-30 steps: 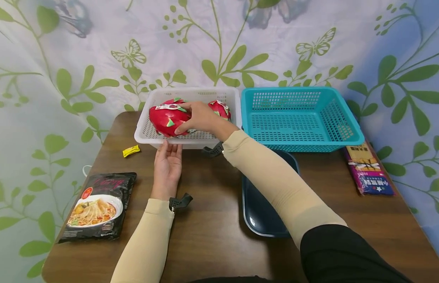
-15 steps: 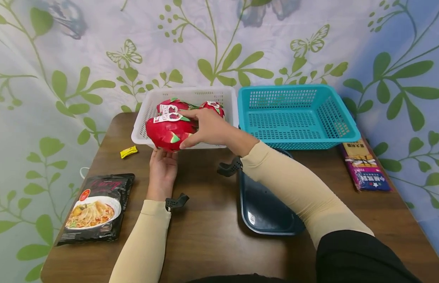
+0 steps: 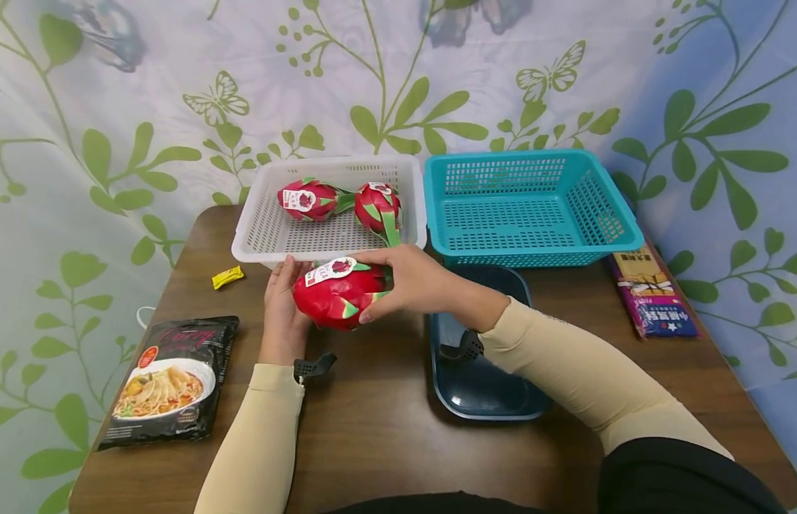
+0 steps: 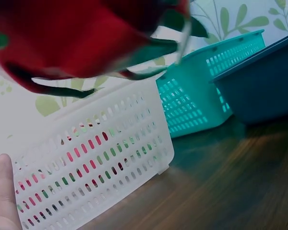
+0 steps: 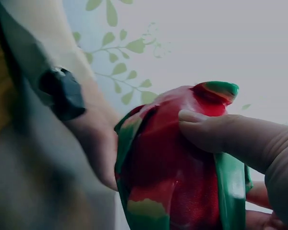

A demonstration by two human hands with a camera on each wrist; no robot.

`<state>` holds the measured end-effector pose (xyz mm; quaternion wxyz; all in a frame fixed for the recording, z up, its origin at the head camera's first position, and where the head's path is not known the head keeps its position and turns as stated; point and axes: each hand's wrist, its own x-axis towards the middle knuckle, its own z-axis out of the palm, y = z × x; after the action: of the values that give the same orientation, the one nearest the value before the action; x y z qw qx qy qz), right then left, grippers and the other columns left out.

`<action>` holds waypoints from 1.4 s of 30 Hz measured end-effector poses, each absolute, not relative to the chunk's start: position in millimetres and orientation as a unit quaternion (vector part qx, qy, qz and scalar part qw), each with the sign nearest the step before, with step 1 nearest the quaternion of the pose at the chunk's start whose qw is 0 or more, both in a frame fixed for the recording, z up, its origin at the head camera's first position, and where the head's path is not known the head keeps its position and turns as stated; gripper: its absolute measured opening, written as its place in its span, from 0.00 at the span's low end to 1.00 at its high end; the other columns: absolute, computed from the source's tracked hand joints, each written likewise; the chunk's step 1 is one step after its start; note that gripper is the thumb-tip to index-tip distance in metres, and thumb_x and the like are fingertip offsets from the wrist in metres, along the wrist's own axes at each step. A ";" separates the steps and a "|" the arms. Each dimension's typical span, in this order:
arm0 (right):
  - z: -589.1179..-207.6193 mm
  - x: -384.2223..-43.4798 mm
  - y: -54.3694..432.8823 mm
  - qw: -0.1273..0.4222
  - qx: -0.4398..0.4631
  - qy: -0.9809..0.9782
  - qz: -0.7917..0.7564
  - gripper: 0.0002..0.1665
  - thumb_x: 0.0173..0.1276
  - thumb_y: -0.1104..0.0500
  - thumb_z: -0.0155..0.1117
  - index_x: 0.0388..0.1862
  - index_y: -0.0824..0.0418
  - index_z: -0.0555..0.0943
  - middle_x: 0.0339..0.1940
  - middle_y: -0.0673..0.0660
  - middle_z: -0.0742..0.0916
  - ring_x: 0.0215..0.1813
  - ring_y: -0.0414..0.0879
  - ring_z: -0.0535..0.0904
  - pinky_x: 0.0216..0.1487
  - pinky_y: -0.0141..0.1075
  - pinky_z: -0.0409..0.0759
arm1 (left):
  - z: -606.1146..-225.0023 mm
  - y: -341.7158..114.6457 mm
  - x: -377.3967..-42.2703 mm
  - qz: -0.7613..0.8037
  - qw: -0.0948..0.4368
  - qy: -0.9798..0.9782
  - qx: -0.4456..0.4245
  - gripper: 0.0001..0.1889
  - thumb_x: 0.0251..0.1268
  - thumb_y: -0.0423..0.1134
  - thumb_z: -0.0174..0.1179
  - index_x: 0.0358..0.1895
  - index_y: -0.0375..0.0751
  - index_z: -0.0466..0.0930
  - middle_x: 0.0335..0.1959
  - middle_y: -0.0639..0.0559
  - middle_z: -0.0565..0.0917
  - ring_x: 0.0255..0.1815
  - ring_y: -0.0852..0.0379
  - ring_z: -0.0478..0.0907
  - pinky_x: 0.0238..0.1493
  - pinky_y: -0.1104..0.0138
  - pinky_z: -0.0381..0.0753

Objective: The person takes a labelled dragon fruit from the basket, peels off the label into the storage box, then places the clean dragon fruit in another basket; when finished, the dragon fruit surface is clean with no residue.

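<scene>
My right hand [image 3: 416, 282] grips a red dragon fruit [image 3: 339, 298] with green scales and a white label, holding it above the table in front of the white basket [image 3: 263, 253]. In the right wrist view, the thumb [image 5: 216, 132] presses on the red skin of the fruit. My left hand [image 3: 285, 307] is just left of that fruit, at the basket's front, with fingers extended; whether it touches the fruit I cannot tell. Two more dragon fruits lie inside the basket, one on the left [image 3: 316, 203] and one on the right [image 3: 376, 203].
A turquoise basket [image 3: 533, 258] stands to the right of the white one. Before it is a dark blue tray [image 3: 488, 410], partly under my right forearm. A purple pasta pack [image 3: 658, 300] lies far right; a black noodle packet [image 3: 167, 385] and small yellow packet [image 3: 228, 277] lie left.
My right hand has lifted the dragon fruit out of the white basket and brought it towards me and slightly right. The two other fruits have come into full view. The left hand has hardly moved.
</scene>
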<state>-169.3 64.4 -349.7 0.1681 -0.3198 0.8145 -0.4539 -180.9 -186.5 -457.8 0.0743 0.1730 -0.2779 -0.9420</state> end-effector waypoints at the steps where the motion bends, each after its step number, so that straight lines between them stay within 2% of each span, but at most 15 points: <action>1: -352.1 -166.7 65.1 0.168 -0.320 0.810 -0.462 0.54 0.52 0.54 0.89 0.77 0.58 0.74 0.67 0.53 0.79 0.66 0.47 0.72 0.46 0.36 0.87 | -458.0 -186.4 -181.1 -0.945 0.077 -0.272 0.167 0.33 0.74 0.39 0.66 0.76 0.37 0.64 0.78 0.39 0.66 0.66 0.50 0.76 0.60 0.59 0.81; 4: -360.3 -161.0 66.8 0.166 -0.318 0.803 -0.475 0.53 0.52 0.55 0.89 0.76 0.58 0.75 0.67 0.53 0.79 0.66 0.47 0.72 0.47 0.36 0.87 | -458.3 -186.5 -182.0 -0.953 0.081 -0.247 0.153 0.28 0.73 0.36 0.67 0.72 0.35 0.69 0.79 0.36 0.64 0.60 0.48 0.81 0.60 0.58 0.81; 8: -369.8 -157.5 68.6 0.164 -0.306 0.813 -0.468 0.53 0.52 0.54 0.89 0.76 0.59 0.75 0.66 0.54 0.80 0.65 0.47 0.73 0.47 0.36 0.87 | -459.3 -186.5 -182.5 -0.958 0.085 -0.226 0.155 0.25 0.72 0.35 0.68 0.68 0.35 0.73 0.78 0.35 0.65 0.55 0.47 0.83 0.60 0.57 0.81; 13: -378.9 -155.6 71.3 0.166 -0.293 0.825 -0.454 0.53 0.52 0.54 0.89 0.76 0.60 0.75 0.65 0.55 0.82 0.64 0.48 0.74 0.47 0.36 0.87 | -460.9 -185.1 -183.2 -0.957 0.100 -0.233 0.145 0.29 0.72 0.33 0.67 0.71 0.30 0.67 0.65 0.33 0.77 0.51 0.46 0.85 0.60 0.55 0.81; 16: -384.2 -155.1 72.3 0.171 -0.288 0.830 -0.445 0.52 0.52 0.53 0.89 0.76 0.59 0.75 0.65 0.55 0.83 0.63 0.49 0.75 0.46 0.35 0.87 | -461.4 -184.6 -183.6 -0.957 0.104 -0.235 0.133 0.29 0.73 0.33 0.67 0.70 0.28 0.65 0.56 0.35 0.80 0.49 0.46 0.85 0.60 0.55 0.81; 25: -388.8 -152.8 64.3 0.160 -0.296 0.847 -0.411 0.53 0.52 0.53 0.89 0.76 0.60 0.75 0.65 0.55 0.83 0.64 0.50 0.76 0.47 0.35 0.86 | -462.1 -185.5 -183.0 -0.953 0.104 -0.248 0.136 0.25 0.72 0.34 0.68 0.66 0.30 0.70 0.51 0.38 0.82 0.49 0.47 0.85 0.60 0.56 0.81; 28: -389.0 -152.8 59.3 0.152 -0.311 0.848 -0.401 0.52 0.53 0.53 0.89 0.76 0.59 0.75 0.65 0.55 0.83 0.64 0.50 0.76 0.48 0.35 0.86 | -462.0 -186.3 -183.7 -0.953 0.105 -0.249 0.140 0.28 0.72 0.34 0.68 0.69 0.29 0.67 0.55 0.37 0.81 0.50 0.47 0.85 0.60 0.56 0.81; 33: -391.5 -151.4 51.7 0.140 -0.329 0.856 -0.374 0.52 0.52 0.52 0.90 0.75 0.57 0.76 0.63 0.53 0.84 0.63 0.47 0.76 0.47 0.33 0.85 | -462.2 -188.2 -184.2 -0.954 0.098 -0.244 0.144 0.34 0.71 0.34 0.69 0.74 0.30 0.63 0.70 0.32 0.73 0.53 0.45 0.85 0.60 0.55 0.81; 35: -393.1 -150.3 49.2 0.134 -0.336 0.861 -0.358 0.51 0.52 0.51 0.89 0.75 0.56 0.77 0.63 0.52 0.84 0.63 0.46 0.76 0.47 0.33 0.85 | -462.8 -189.3 -184.5 -0.952 0.097 -0.250 0.146 0.33 0.70 0.34 0.69 0.73 0.29 0.64 0.69 0.32 0.74 0.53 0.45 0.85 0.60 0.55 0.81; 42: -398.3 -146.3 44.4 0.119 -0.344 0.866 -0.342 0.52 0.53 0.50 0.89 0.76 0.55 0.76 0.64 0.53 0.84 0.62 0.47 0.76 0.48 0.33 0.84 | -464.7 -193.6 -185.3 -0.955 0.084 -0.249 0.136 0.25 0.72 0.32 0.67 0.66 0.29 0.69 0.49 0.38 0.83 0.48 0.46 0.86 0.60 0.55 0.81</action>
<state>-146.3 44.4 -398.3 0.1189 -0.3435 0.8664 -0.3422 -185.3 -193.6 -464.7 0.0840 0.1360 -0.2494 -0.9551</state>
